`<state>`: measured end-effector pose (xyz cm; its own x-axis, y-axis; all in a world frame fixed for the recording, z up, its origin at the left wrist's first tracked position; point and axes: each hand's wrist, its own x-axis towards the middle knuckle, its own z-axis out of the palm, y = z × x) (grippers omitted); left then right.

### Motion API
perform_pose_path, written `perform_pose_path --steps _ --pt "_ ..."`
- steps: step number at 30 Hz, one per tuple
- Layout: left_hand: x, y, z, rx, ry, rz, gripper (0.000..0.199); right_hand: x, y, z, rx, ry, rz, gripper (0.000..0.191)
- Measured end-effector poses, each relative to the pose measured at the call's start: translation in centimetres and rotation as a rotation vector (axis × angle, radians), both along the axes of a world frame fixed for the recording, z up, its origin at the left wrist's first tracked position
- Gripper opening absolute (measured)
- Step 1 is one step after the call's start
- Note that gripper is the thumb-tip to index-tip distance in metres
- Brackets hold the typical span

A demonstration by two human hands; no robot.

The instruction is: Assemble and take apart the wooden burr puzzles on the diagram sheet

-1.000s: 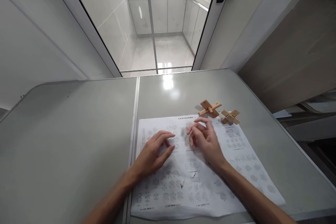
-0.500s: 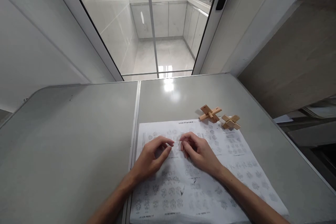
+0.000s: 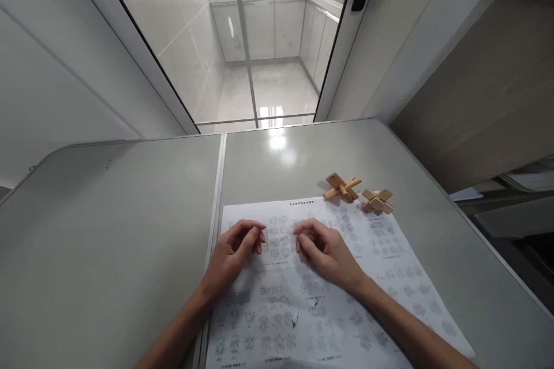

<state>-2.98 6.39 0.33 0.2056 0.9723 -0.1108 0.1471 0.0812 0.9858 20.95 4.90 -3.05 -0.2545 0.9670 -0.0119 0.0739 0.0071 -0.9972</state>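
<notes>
My left hand (image 3: 236,248) rests over the left part of a printed sheet (image 3: 277,277). Its fingers are curled, the thumb tip lies against them, and no object shows in it. A short way to the right, my right hand (image 3: 324,248) is loosely closed on the same sheet, thumb close to the bent fingers, with nothing visible inside. Beyond it, at the sheet's top edge, sits a wooden puzzle piece assembly (image 3: 343,187) of crossed sticks. A smaller, paler wooden cross-shaped assembly (image 3: 378,201) lies beside it, on the sheet's upper right corner. Neither hand touches them.
Beneath everything is a grey table (image 3: 130,242) with a metal seam (image 3: 219,176) running away from me left of the sheet. A glass-paned door (image 3: 255,40) stands behind its far edge. Shelving with papers (image 3: 528,176) is at the right.
My left hand has moved left, away from the right hand, and its thumb and fingers have come together. My right hand stays nearly in place. The view has shifted slightly.
</notes>
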Motion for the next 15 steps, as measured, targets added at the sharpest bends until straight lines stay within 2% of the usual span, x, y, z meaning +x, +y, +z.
perform_pose_path --steps 9,15 --pt "-0.1 0.1 -0.1 -0.004 0.001 0.003 0.029 0.3 0.5 0.4 -0.129 0.195 -0.062 0.023" --pt "-0.1 0.0 -0.1 -0.01 0.004 0.0 0.029 0.4 0.8 1.5 -0.163 0.244 -0.091 0.034"
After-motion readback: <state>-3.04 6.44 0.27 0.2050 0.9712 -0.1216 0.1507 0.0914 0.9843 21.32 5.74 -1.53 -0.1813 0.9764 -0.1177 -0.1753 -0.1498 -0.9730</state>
